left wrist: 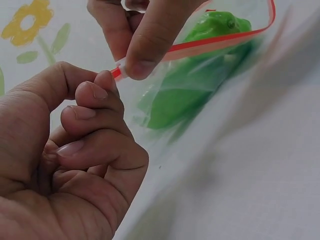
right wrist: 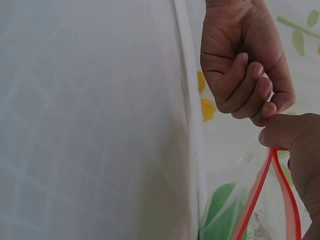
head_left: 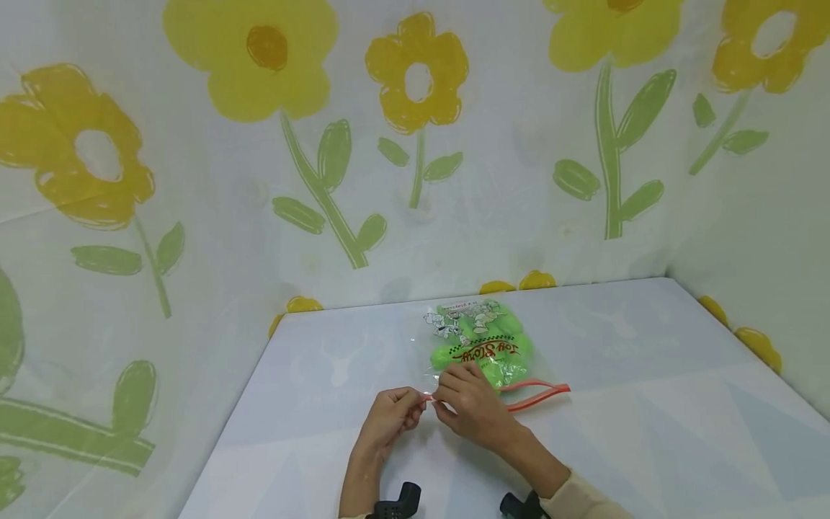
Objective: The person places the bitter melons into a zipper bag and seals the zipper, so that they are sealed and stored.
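Observation:
A clear zip bag (head_left: 467, 308) with cartoon print and red lettering lies on the table, its opening towards me. Inside are bright green things (head_left: 519, 349), rounded and glossy; their exact kind is hard to tell. The red zip strip (head_left: 541, 396) gapes apart at the right side of the opening. My left hand (head_left: 387, 419) pinches the strip's left end between thumb and forefinger, the other fingers curled in. Right beside it, my right hand (head_left: 478, 405) pinches the strip; a small whitish piece (left wrist: 121, 65) shows at its thumb tip in the left wrist view.
The pale table (head_left: 648, 447) extends on both sides of the bag. Behind it and at the sides hangs a white cloth (head_left: 493, 166) printed with yellow flowers. Black wrist devices (head_left: 398, 502) sit on both wrists.

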`<state>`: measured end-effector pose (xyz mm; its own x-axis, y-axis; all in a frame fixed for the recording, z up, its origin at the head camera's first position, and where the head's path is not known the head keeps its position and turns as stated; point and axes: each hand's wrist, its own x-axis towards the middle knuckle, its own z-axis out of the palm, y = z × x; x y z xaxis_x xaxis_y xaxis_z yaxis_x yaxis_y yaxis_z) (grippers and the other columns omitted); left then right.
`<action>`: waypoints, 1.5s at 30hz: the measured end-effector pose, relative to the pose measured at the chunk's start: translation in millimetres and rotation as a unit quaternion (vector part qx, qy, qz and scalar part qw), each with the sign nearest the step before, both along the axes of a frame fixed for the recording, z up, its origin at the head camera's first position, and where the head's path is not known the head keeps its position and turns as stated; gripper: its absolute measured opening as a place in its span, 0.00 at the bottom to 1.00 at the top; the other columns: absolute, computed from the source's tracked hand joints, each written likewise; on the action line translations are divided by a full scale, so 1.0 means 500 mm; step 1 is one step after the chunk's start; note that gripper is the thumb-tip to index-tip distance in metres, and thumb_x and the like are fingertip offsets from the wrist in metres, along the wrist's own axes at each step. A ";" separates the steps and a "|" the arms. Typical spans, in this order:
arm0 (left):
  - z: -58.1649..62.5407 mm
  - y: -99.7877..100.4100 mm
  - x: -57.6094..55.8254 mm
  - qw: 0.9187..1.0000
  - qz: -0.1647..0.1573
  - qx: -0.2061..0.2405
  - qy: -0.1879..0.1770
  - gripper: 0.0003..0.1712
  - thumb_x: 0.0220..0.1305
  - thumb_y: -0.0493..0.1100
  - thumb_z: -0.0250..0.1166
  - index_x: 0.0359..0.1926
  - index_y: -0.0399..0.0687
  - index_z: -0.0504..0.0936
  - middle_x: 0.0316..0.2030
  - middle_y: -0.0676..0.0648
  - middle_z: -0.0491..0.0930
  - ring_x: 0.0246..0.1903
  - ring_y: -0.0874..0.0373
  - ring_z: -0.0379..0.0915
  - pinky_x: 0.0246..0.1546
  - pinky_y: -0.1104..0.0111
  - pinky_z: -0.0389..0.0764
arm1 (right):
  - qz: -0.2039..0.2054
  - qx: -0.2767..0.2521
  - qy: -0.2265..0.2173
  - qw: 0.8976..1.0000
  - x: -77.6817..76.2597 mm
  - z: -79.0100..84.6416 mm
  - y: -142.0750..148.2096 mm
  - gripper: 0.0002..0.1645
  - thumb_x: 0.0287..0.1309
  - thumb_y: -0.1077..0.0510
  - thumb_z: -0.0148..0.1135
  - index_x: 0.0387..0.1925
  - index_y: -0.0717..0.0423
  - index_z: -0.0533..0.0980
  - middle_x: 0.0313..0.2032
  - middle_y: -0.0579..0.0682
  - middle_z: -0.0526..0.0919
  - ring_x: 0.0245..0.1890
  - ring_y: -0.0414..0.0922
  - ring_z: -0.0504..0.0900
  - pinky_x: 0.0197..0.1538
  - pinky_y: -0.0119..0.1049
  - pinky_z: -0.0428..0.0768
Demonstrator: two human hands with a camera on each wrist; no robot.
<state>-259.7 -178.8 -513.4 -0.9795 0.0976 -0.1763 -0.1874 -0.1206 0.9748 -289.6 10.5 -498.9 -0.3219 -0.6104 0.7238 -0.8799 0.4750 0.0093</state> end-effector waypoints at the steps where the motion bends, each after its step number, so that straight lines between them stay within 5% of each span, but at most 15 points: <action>1: 0.000 -0.001 0.000 1.000 0.001 0.001 0.001 0.10 0.62 0.36 0.61 0.24 0.38 0.80 0.18 0.52 0.72 0.18 0.65 0.62 0.18 0.77 0.62 | -0.001 0.000 0.000 1.000 0.000 0.001 0.001 0.12 0.41 0.63 0.78 0.26 0.50 0.81 0.28 0.41 0.75 0.40 0.42 0.75 0.45 0.38 0.69; 26: -0.008 0.004 -0.001 1.000 -0.003 0.017 0.008 0.10 0.63 0.35 0.61 0.24 0.41 0.81 0.18 0.52 0.74 0.18 0.65 0.62 0.20 0.77 0.67 | 0.002 0.027 -0.005 1.000 0.004 0.012 0.046 0.06 0.52 0.59 0.74 0.27 0.49 0.81 0.30 0.41 0.76 0.41 0.44 0.75 0.49 0.39 0.69; 30: -0.005 0.003 0.000 1.000 -0.003 0.010 0.009 0.10 0.63 0.36 0.60 0.25 0.39 0.81 0.18 0.52 0.73 0.18 0.65 0.62 0.19 0.77 0.65 | 0.001 0.034 0.005 0.999 0.002 0.015 0.047 0.09 0.47 0.60 0.75 0.26 0.49 0.80 0.30 0.41 0.76 0.41 0.43 0.75 0.48 0.39 0.69; 38: -0.013 0.004 0.002 0.997 -0.069 -0.027 0.023 0.19 0.69 0.46 0.63 0.32 0.31 0.81 0.21 0.51 0.74 0.20 0.64 0.64 0.20 0.75 0.66 | 0.000 0.047 0.023 0.999 -0.005 0.013 0.042 0.11 0.41 0.63 0.77 0.24 0.50 0.80 0.27 0.41 0.75 0.36 0.43 0.72 0.44 0.38 0.68; 45: -0.007 0.006 0.001 0.998 -0.057 0.005 0.011 0.09 0.64 0.36 0.63 0.27 0.36 0.80 0.18 0.51 0.73 0.17 0.65 0.61 0.17 0.77 0.63 | 0.019 0.054 0.023 0.998 0.003 0.020 0.046 0.13 0.41 0.62 0.76 0.23 0.49 0.76 0.26 0.40 0.71 0.36 0.42 0.71 0.44 0.37 0.67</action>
<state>-259.4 -175.9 -517.1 -0.9656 0.2105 -0.1523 -0.1783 -0.1101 0.9778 -288.3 33.6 -489.1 -0.2649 -0.6968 0.6665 -0.8948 0.4353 0.0994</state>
